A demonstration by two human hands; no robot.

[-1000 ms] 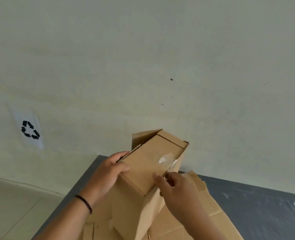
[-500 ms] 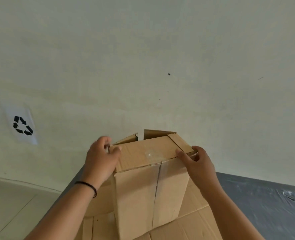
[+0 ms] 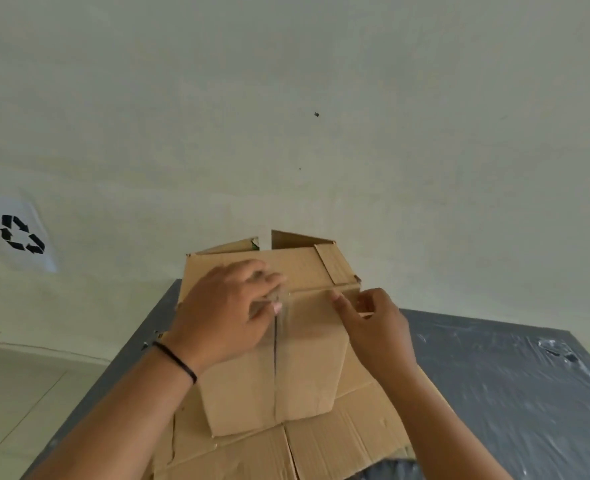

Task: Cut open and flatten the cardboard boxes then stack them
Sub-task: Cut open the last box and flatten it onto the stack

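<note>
Recycling sign (image 3: 21,234) on pale wall (image 3: 321,98), grey table (image 3: 494,375).

Black recycling symbol (image 3: 21,234) on white sheet (image 3: 13,233), on wall; no text.

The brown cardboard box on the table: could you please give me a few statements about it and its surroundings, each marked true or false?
1. The brown cardboard box stands on flattened cardboard sheets. True.
2. Both hands are on the box: the left hand and the right hand. True.
3. The box is already fully flattened. False: it is still a standing box, with flaps raised at its far end.
4. A black band is worn on the right wrist. False: it is on the left wrist.
5. The white sheet with a black recycling symbol is to the left of the box. True.
</note>
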